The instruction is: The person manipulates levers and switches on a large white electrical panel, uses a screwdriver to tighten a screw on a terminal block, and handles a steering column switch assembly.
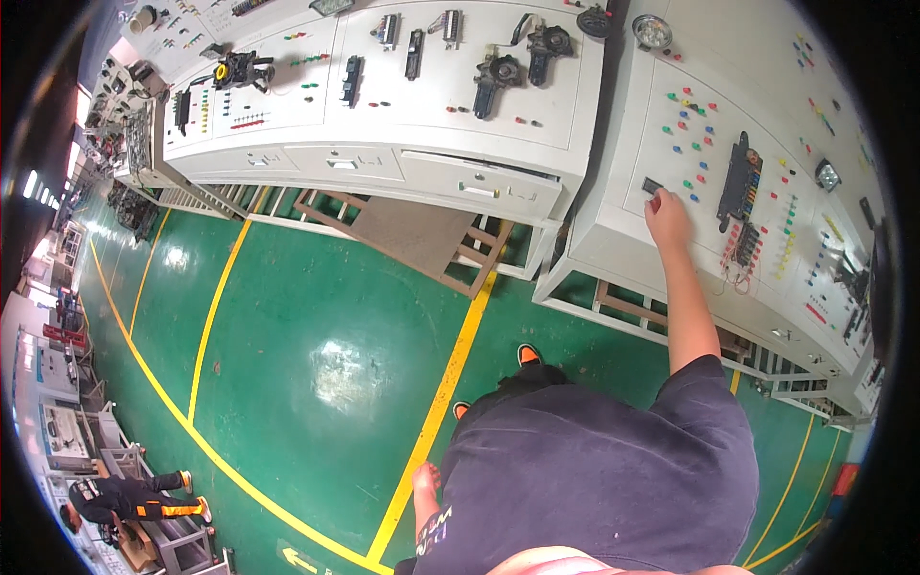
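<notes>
My right arm reaches out to the white sloping panel on the right. There my right hand is closed, with its fingertips on a small dark rectangular part that looks like a switch. The fingers partly cover it. Right of this hand, a long black fuse box with coloured fuses is mounted on the panel, and red and blue jacks sit above. My left hand hangs low beside my body, its fingers loosely curled, with nothing visible in it.
Another white bench on the left carries black motors and has a drawer slightly pulled out. Below it leans a brown board. Yellow lines cross the green floor. A person bends over a bench at far lower left.
</notes>
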